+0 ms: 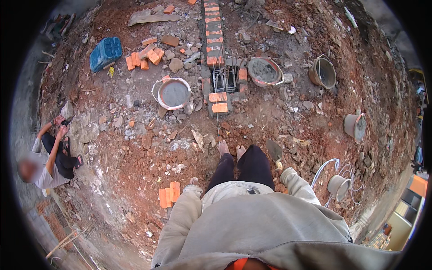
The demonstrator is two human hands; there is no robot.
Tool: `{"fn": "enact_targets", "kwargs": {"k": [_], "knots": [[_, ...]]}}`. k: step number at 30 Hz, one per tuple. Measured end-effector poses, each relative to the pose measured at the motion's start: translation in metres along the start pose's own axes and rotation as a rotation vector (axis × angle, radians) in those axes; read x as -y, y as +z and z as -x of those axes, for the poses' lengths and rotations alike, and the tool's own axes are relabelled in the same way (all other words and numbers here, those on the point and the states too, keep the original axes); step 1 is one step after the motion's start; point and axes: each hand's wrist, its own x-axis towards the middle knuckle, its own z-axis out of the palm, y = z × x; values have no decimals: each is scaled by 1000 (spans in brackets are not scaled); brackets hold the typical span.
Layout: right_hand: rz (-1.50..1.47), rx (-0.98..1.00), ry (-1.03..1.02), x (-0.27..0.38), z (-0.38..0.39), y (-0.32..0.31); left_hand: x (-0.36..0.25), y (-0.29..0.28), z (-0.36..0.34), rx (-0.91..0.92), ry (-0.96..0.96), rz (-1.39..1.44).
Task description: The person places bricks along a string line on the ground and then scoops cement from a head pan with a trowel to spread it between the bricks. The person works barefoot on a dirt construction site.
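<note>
My right hand [279, 170] grips a trowel [273, 150] pointing forward beside my right leg. My left hand [194, 181] hangs by my left side, just right of a small pile of orange bricks [168, 195] on the soil; its fingers are too small and foreshortened to read. Ahead of my bare feet runs a narrow brick-and-mortar course [219, 108] with a taut string toward me and an opening holding a steel rebar cage [219, 81]. A mortar bucket [173, 94] stands left of the course, another [263, 71] to its right.
A co-worker [47, 175] crouches at left, both hands on a dark tool. A blue jerrycan [102, 58] and loose bricks [145, 56] lie ahead left. Buckets [321, 72] [353, 126] [337, 186] stand at right, near coiled pale cord [321, 167]. Rubble covers the red soil.
</note>
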Motion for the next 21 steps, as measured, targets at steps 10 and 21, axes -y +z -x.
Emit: {"fn": "enact_targets", "kwargs": {"k": [10, 21], "knots": [[1, 15, -27, 12, -5, 10, -59, 7, -8, 59, 221, -400], [7, 29, -27, 17, -39, -18, -119, 63, -31, 69, 543, -631]]}}
